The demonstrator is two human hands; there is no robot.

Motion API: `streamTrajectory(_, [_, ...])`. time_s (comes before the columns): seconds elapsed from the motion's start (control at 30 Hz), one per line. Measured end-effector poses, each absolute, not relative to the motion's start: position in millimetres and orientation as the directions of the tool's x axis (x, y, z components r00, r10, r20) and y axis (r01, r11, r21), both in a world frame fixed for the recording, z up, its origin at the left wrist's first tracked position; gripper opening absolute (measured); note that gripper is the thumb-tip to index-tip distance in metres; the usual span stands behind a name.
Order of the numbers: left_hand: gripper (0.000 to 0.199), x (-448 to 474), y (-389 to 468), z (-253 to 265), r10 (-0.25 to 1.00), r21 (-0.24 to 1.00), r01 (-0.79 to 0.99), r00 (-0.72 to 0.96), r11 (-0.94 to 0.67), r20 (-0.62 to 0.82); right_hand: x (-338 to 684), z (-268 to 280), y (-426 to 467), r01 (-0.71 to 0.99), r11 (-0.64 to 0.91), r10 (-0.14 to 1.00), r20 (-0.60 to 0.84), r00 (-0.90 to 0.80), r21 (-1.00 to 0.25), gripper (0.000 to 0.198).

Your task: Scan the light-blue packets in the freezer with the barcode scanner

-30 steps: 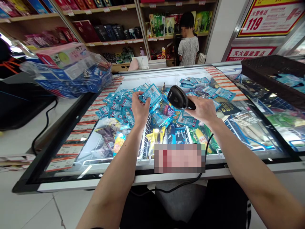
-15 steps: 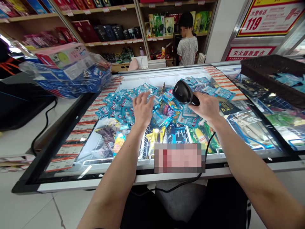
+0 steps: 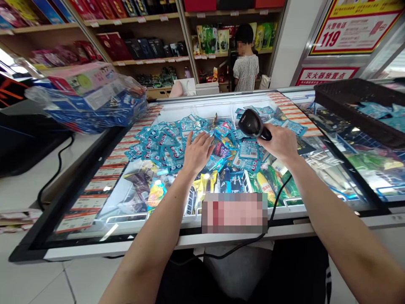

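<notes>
My right hand grips a black barcode scanner by its handle, with the scanner head tilted to the left over the packets. A black cable runs down from it. My left hand is palm down with fingers spread, at the small blue packets; whether it touches them I cannot tell. These packets lie in a loose heap on the glass top of a display freezer. Between my hands sit several flat blue packets with barcodes facing up, near a purple-printed one.
Wrapped boxes stand at the left. A dark basket with more blue packets rests at the right. A blurred rectangular object lies at the freezer's front edge. Behind it, a person stands by the shelves.
My left hand has shifted to the right over the packets and its fingers lie flatter. The scanner and my right hand have moved slightly right. The view has shifted a little.
</notes>
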State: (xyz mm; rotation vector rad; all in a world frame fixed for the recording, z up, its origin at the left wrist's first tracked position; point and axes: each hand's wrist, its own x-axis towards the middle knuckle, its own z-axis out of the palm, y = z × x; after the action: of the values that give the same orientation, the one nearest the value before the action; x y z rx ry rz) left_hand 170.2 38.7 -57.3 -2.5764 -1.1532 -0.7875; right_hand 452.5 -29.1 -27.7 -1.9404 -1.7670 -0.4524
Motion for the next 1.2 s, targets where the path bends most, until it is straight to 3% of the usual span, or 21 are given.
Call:
streamTrajectory(0.43, [0.038,201,45,-59,0.672,0.142,0.715,0.543,-0.685,0.504,472,-33,-30,0.948,-0.168,0.783,0.548,0.294,-0.269,0.039])
streamTrajectory(0.7, [0.047,256,68,-55,0.752,0.255,0.736,0.487,-0.627,0.445,475,-34,-30,0.949,-0.146,0.781,0.556,0.284,-0.281,0.038])
streamTrajectory(0.93, [0.051,268,89,-53,0.813,0.162,0.804,0.528,-0.572,0.247,475,-32,-29,0.946,-0.161,0.777,0.555,0.297,-0.28,0.036])
streamTrajectory(1.07, [0.056,249,88,-50,0.817,0.168,0.818,0.488,-0.551,0.307,472,-31,-29,0.951,-0.136,0.79,0.549,0.273,-0.277,0.035])
streamTrajectory(1.2, [0.041,227,75,-48,0.816,0.324,0.77,0.41,-0.549,0.408,467,-32,-32,0.965,-0.085,0.799,0.562,0.214,-0.247,0.035])
